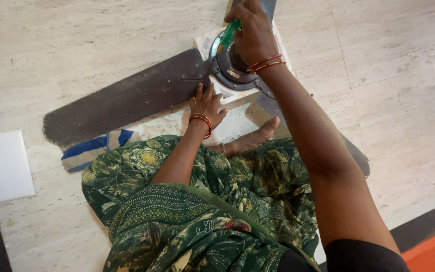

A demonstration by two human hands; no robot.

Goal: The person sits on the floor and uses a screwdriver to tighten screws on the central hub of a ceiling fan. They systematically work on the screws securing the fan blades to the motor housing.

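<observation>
A ceiling fan lies on the floor, its dark motor hub (226,66) resting on a white foam block (208,41). One long dusty brown blade (127,98) stretches to the left. My right hand (251,31) is over the hub, gripping a green-handled screwdriver (230,31) that points down at the hub's rim. My left hand (206,103) presses flat on the blade's root beside the hub, fingers spread. Red bangles circle both wrists.
A second blade (351,148) runs under my right arm toward the right. A blue and cream cloth (92,149) lies below the left blade. A white rectangular slab (7,164) rests at the far left. My bare foot (258,136) and green patterned garment (187,211) fill the foreground.
</observation>
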